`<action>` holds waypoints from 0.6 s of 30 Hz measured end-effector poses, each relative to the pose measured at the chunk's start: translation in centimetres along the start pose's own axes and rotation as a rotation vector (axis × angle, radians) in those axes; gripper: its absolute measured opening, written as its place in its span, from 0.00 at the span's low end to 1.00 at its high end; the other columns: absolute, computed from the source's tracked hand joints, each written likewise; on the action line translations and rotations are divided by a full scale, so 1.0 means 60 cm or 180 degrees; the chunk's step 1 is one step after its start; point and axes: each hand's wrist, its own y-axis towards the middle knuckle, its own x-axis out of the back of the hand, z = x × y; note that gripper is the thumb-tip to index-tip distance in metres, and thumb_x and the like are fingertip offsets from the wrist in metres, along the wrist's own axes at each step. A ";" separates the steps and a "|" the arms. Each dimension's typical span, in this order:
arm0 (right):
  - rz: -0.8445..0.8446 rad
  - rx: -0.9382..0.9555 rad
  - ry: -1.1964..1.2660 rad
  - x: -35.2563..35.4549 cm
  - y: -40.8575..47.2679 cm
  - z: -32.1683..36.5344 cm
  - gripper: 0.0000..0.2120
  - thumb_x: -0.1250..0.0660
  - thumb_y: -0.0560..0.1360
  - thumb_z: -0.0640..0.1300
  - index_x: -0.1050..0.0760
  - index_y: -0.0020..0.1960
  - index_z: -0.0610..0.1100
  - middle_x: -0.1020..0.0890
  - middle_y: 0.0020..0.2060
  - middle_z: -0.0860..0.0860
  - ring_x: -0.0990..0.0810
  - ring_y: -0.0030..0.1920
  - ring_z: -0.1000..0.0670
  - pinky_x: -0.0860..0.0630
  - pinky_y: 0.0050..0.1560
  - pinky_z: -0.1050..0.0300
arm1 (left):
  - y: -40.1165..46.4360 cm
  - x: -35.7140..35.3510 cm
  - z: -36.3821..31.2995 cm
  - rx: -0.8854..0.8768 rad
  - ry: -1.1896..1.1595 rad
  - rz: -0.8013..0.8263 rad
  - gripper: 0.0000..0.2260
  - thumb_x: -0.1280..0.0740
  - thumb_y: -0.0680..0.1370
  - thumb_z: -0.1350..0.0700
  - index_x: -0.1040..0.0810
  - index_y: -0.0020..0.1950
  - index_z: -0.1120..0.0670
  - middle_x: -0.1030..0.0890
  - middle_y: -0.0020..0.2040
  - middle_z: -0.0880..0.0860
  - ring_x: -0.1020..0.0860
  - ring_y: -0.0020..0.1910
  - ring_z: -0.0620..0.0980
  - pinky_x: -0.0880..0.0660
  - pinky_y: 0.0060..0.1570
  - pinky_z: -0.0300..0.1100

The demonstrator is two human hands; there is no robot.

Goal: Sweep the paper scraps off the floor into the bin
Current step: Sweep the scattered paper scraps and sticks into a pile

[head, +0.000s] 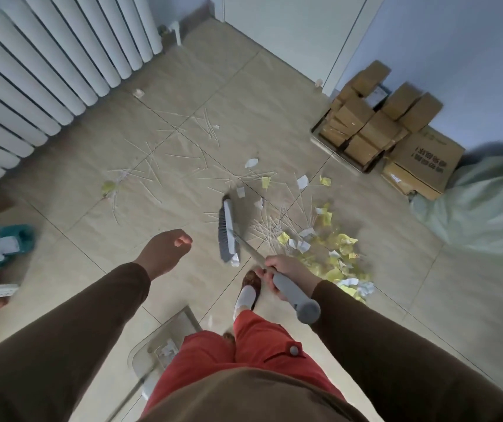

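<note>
Right hand (286,274) grips grey plastic broom (229,236) handle, head at 12 o'clock, herding yellow-white paper scraps (332,254) rightward; left hand (165,254) loosely curled, empty, balancing.

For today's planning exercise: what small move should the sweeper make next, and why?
Probably draw the broom back toward the pile, pulling in nearby scraps. The right hand grips the handle; scraps and sticks lie scattered beyond the head.

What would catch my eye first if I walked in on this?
Probably the heap of yellow and white paper scraps on the tiled floor, just right of the broom held by the right hand. Next, the thin white sticks scattered toward the radiator.
</note>
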 end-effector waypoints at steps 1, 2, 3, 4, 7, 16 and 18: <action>-0.0075 -0.0028 -0.0048 0.000 -0.013 -0.005 0.06 0.46 0.82 0.37 0.31 0.47 0.39 0.23 0.38 0.44 0.26 0.21 0.56 0.31 0.19 0.65 | 0.006 0.006 -0.006 -0.0007 -0.0004 -0.0023 0.09 0.35 0.79 0.55 0.18 0.56 0.53 0.19 0.53 0.52 0.22 0.55 0.50 0.31 0.52 0.43; -0.0080 -0.0038 -0.0107 -0.001 -0.025 -0.011 0.05 0.45 0.81 0.37 0.31 0.50 0.40 0.23 0.37 0.44 0.27 0.21 0.56 0.32 0.18 0.65 | 0.011 0.013 -0.011 -0.0023 0.0001 -0.0047 0.09 0.35 0.79 0.56 0.19 0.57 0.53 0.19 0.53 0.51 0.23 0.54 0.50 0.31 0.51 0.43; -0.0063 -0.0009 -0.0212 -0.004 -0.037 -0.013 0.04 0.45 0.81 0.37 0.32 0.52 0.41 0.23 0.37 0.44 0.29 0.20 0.56 0.33 0.18 0.65 | 0.017 0.019 -0.015 -0.0030 -0.0008 -0.0079 0.09 0.35 0.80 0.56 0.19 0.57 0.54 0.20 0.52 0.51 0.23 0.54 0.49 0.32 0.51 0.42; -0.0007 0.0045 -0.0374 -0.009 -0.049 -0.014 0.04 0.46 0.81 0.37 0.33 0.53 0.41 0.23 0.36 0.45 0.30 0.20 0.56 0.33 0.19 0.65 | 0.021 0.025 -0.018 -0.0041 -0.0020 -0.0109 0.08 0.35 0.80 0.57 0.19 0.57 0.54 0.21 0.51 0.51 0.24 0.53 0.49 0.33 0.51 0.42; 0.0340 0.0149 -0.0680 -0.038 -0.067 0.000 0.05 0.47 0.81 0.35 0.36 0.54 0.42 0.24 0.35 0.46 0.31 0.19 0.56 0.35 0.18 0.66 | 0.028 0.039 -0.018 -0.0015 -0.0035 -0.0156 0.08 0.34 0.79 0.57 0.19 0.56 0.55 0.20 0.50 0.51 0.23 0.54 0.51 0.33 0.50 0.42; 0.1468 -0.0748 0.0378 -0.208 0.105 0.034 0.06 0.45 0.82 0.41 0.33 0.51 0.39 0.25 0.40 0.45 0.25 0.23 0.57 0.28 0.21 0.67 | 0.050 0.066 0.014 0.0123 0.0149 -0.0133 0.08 0.35 0.80 0.55 0.19 0.56 0.52 0.18 0.52 0.50 0.21 0.46 0.51 0.29 0.44 0.43; 0.1404 -0.0735 0.0375 -0.223 0.133 0.046 0.05 0.45 0.82 0.40 0.34 0.51 0.39 0.25 0.42 0.44 0.26 0.23 0.56 0.28 0.21 0.67 | 0.058 0.072 0.029 0.0165 0.0160 -0.0094 0.09 0.36 0.80 0.54 0.19 0.57 0.52 0.19 0.53 0.50 0.21 0.48 0.51 0.28 0.46 0.43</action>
